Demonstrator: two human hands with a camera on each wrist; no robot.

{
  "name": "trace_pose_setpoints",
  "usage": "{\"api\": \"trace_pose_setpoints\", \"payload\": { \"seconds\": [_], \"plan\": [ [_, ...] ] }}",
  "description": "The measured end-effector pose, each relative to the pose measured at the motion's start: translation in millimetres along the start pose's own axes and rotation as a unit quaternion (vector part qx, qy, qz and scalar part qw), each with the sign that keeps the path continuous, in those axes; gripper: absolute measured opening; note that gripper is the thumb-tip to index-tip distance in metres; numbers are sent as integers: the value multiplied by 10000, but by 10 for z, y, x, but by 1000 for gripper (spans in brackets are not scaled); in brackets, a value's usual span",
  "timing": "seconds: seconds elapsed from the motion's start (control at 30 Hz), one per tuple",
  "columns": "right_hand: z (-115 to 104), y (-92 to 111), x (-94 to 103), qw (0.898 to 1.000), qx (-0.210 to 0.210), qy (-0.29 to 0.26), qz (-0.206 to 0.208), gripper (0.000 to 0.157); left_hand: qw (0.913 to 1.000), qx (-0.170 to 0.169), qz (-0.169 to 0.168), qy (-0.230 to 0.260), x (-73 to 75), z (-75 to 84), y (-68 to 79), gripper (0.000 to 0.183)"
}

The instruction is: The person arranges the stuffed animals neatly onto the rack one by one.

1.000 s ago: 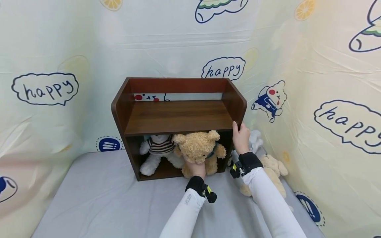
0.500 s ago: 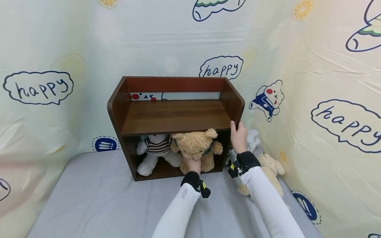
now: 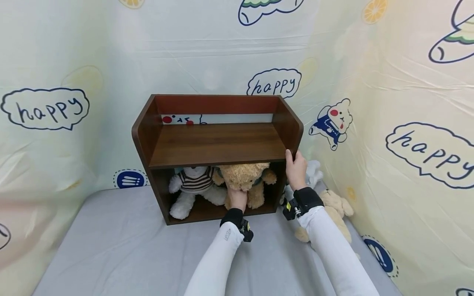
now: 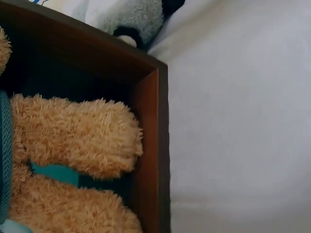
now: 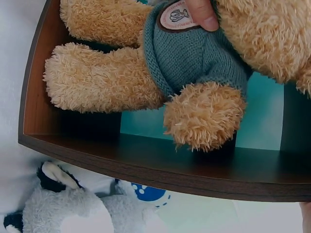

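A tan teddy bear (image 3: 242, 176) in a green knitted sweater (image 5: 187, 58) sits in the lower right of a brown wooden shelf (image 3: 218, 144). My left hand (image 3: 238, 199) holds the bear at its chest, under its head; the head hides most of the fingers. In the right wrist view a digit lies across the sweater beside a round badge. My right hand (image 3: 296, 169) grips the front edge of the shelf's right side panel, thumb on the inner side. The top of the bear's head is hidden under the middle board.
A white plush toy (image 3: 196, 185) in a striped shirt sits on the left of the same compartment. Beyond the shelf's right side lie a grey-white plush (image 3: 314, 174) and a beige plush (image 3: 335, 209) on the grey cloth-covered surface (image 3: 140, 255). Printed curtains (image 3: 200, 53) hang behind.
My left hand has pushed the teddy bear deeper into the compartment, its head passing beneath the middle board. My right hand keeps its grip on the side panel. The head view has shifted slightly.
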State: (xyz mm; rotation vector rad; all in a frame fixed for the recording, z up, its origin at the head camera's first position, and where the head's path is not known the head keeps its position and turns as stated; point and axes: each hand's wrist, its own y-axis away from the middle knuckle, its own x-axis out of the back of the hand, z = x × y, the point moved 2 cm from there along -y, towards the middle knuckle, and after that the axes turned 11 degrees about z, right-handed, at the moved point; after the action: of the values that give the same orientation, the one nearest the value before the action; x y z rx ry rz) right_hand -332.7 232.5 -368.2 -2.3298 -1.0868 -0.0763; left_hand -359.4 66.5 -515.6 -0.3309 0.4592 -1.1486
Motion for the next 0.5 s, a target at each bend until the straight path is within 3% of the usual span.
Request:
{"api": "trace_pose_setpoints", "payload": {
  "seconds": [0.03, 0.17, 0.27, 0.5],
  "plan": [
    [-1, 2, -1, 10000, 6, -18, 9, 30, 9991, -140, -38, -405, 7, -6, -19, 65],
    [-8, 9, 4, 10000, -35, -89, 13, 28, 9953, 215, -80, -940, 50, 170, -69, 69],
    [-7, 2, 2, 9999, -81, -90, -6, 29, 9948, 753, -49, -678, 66, 213, -108, 69],
    [0, 2, -7, 9998, -134, -105, -52, 30, 9935, 982, -237, -523, 97, 186, -211, 72]
  ]
}}
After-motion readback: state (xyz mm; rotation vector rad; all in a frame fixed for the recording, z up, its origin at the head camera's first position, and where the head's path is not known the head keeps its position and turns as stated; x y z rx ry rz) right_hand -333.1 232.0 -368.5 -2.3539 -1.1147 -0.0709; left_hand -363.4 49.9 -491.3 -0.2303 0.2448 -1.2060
